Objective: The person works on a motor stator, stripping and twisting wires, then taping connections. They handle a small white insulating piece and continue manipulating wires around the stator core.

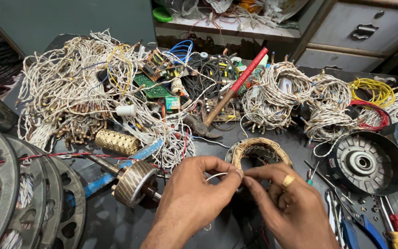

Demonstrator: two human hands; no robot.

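Left hand (190, 196) and right hand (279, 203) both pinch a thin white wire (217, 175), near centre of table (116, 221), by stator (259, 152). Wire looks light, limp, kinks easily; grip close to ends

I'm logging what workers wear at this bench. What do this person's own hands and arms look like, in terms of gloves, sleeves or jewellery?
Both hands are bare, with no gloves. The right hand wears a gold-coloured ring on one finger. The left hand shows no ring. Both forearms are bare as far as the frame shows: no sleeve, watch or bracelet is in view.
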